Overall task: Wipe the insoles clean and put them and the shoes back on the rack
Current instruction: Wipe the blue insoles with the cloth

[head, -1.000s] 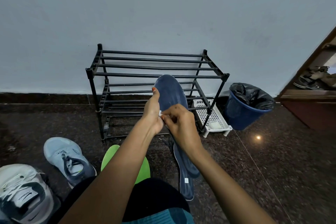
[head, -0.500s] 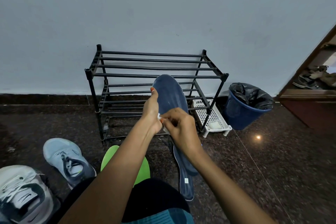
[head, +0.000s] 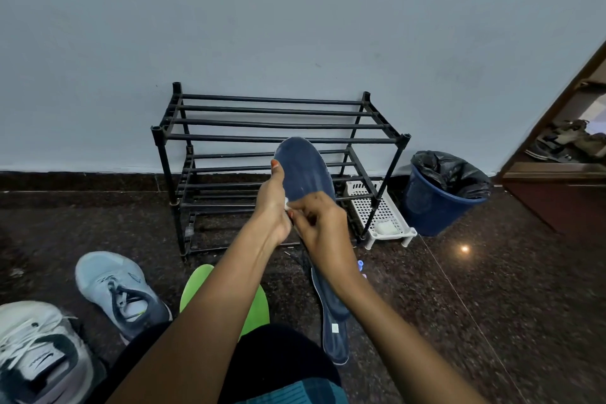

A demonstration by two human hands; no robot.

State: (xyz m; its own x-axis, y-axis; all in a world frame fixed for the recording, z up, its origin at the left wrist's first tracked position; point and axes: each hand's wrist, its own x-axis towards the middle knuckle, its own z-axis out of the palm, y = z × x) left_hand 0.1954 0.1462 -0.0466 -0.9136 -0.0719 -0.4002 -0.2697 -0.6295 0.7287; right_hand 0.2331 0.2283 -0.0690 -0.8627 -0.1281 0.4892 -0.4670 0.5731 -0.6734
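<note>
Barely anything moved since half second back, both hands stayed put. Left hand (head: 272, 207) gripped blue insole (head: 305, 174) upright, in front of rack (head: 272, 125). Right hand (head: 323, 226) pinched white wipe (head: 287, 206) against it. Second blue insole (head: 334, 321), green insole (head: 196, 285), light blue shoe (head: 114, 289), white shoe (head: 36, 348) lay on floor in front of rack.

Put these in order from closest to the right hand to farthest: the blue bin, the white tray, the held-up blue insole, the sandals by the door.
1. Blue insole: held up; the right hand presses a white wipe on it.
2. White tray: on the floor, right of the rack.
3. Blue bin: further right, by the wall.
4. Sandals: far right, past the doorway.
</note>
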